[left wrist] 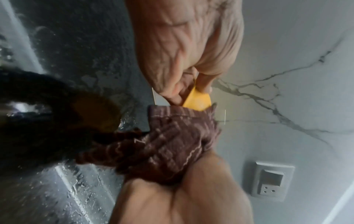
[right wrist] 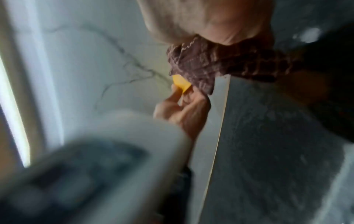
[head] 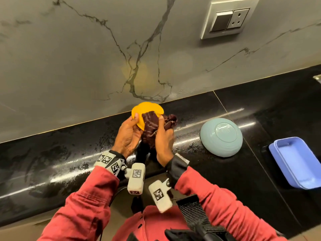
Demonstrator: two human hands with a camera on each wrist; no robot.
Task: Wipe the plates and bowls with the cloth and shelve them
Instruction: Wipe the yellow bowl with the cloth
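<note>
A small yellow plate (head: 146,108) is held upright above the black counter, near the wall. My left hand (head: 129,133) grips its left edge, thumb on the front face. My right hand (head: 164,136) holds a dark maroon checked cloth (head: 151,129) bunched against the plate's face. In the left wrist view the yellow plate (left wrist: 199,101) peeks out between my fingers and the cloth (left wrist: 176,139). The right wrist view is blurred; a corner of the plate (right wrist: 181,83) shows beside the cloth (right wrist: 203,63). A pale blue bowl (head: 221,137) lies upside down on the counter to the right.
The black counter (head: 69,153) is wet and glossy. A lavender rectangular tray (head: 298,161) sits at the right edge. Behind rises a grey marble wall (head: 86,58) with a switch and socket plate (head: 227,20). No shelf is in view.
</note>
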